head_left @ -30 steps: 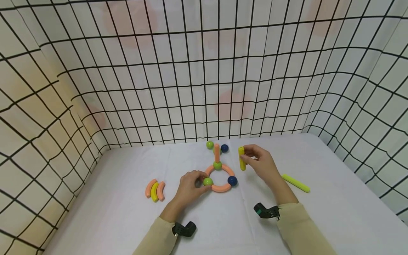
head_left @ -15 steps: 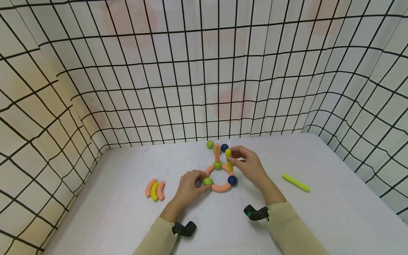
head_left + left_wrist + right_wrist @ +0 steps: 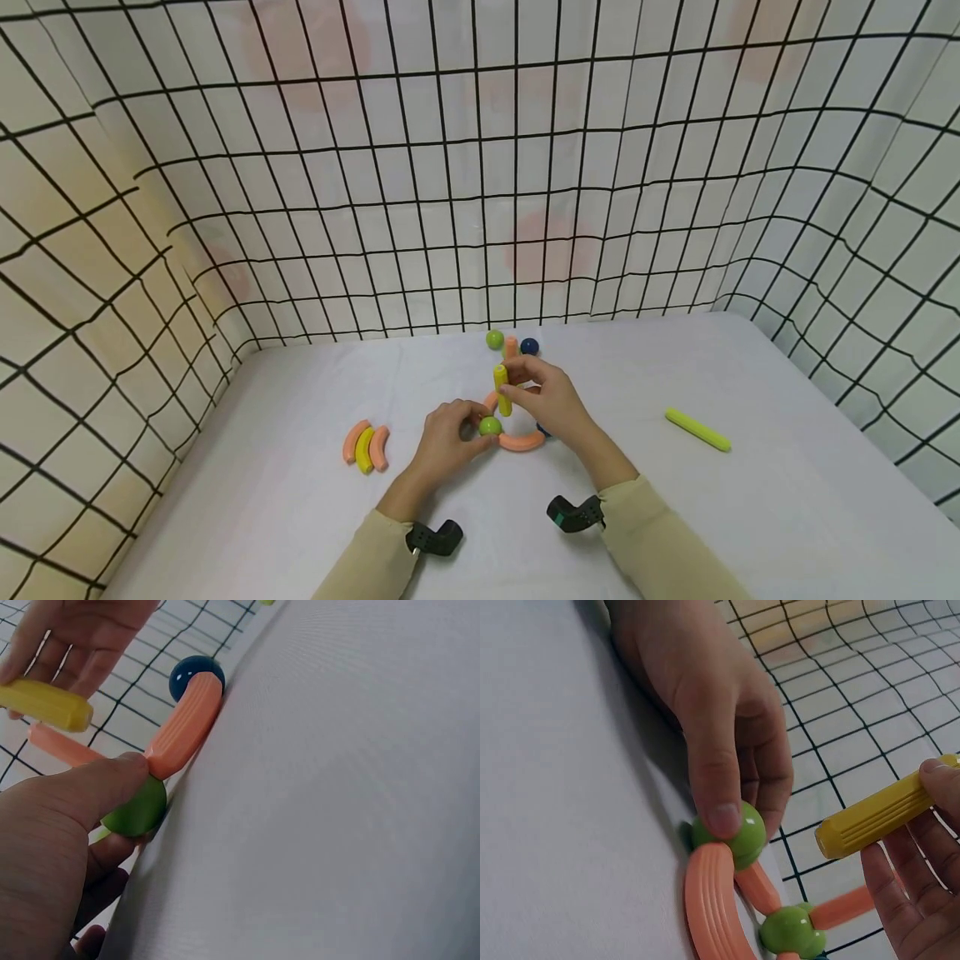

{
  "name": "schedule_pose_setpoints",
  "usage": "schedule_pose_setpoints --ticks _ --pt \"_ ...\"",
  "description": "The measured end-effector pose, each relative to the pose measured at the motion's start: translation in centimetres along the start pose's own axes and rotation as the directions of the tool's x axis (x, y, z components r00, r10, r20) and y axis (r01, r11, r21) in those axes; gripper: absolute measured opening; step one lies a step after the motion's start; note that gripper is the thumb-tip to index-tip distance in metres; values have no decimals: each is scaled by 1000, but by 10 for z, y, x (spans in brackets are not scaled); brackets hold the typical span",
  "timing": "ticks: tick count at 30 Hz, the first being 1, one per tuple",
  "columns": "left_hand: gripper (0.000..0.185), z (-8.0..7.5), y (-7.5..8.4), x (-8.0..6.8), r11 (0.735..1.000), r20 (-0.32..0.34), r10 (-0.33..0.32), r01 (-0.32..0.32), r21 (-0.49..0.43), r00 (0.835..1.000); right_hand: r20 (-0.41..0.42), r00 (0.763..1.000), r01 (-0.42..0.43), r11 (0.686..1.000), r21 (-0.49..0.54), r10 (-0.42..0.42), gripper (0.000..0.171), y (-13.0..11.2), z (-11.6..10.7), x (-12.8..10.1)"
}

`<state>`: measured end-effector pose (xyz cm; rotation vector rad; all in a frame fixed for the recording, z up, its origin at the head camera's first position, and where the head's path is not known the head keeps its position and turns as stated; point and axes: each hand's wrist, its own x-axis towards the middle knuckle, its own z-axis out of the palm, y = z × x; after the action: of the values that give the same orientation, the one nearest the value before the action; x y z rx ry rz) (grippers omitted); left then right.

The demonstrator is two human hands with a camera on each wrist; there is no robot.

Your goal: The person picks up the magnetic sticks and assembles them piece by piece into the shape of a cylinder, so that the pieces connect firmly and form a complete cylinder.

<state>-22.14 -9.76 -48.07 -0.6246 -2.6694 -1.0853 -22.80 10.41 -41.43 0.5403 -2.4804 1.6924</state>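
Straight yellow ridged rod (image 3: pixel 881 816), plastic by look, pinched near-upright by thumb and fingers of right hand (image 3: pixel 549 398), just above and apart from glossy green plastic-looking ball (image 3: pixel 490 426). Ball pinched by left hand (image 3: pixel 447 439), curved salmon ridged plastic-looking rod (image 3: pixel 714 900) touching it. Yellow rod judged light, stiff, hardly fragile, maybe slightly slippery; best gripped by ridged sides, end nearest ball left bare.

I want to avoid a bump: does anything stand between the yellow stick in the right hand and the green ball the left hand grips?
In the right wrist view, no other piece stands between the yellow stick and the green ball. The left hand partly covers the ball, so it might be brushed.
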Motion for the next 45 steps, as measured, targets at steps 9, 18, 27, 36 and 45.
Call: schedule_pose_setpoints --ticks 9,18,27,36,45 --pt "33 0 0 -1 1000 -9 -7 7 19 1000 28 1000 5 999 32 -6 29 0 18 0" --pt "31 2 -1 0 1000 -14 0 1 27 1000 34 999 2 999 39 -4 27 -1 23 -2" --pt "30 2 0 0 999 -39 36 -35 20 999 4 999 -36 999 40 36 25 2 26 -2" --pt "30 1 0 0 999 -43 29 -28 31 999 13 1000 -22 999 37 21 26 6 25 -1" --pt "30 1 0 0 1000 -37 14 -14 19 999 21 1000 -18 1000 14 18 25 6 25 0"
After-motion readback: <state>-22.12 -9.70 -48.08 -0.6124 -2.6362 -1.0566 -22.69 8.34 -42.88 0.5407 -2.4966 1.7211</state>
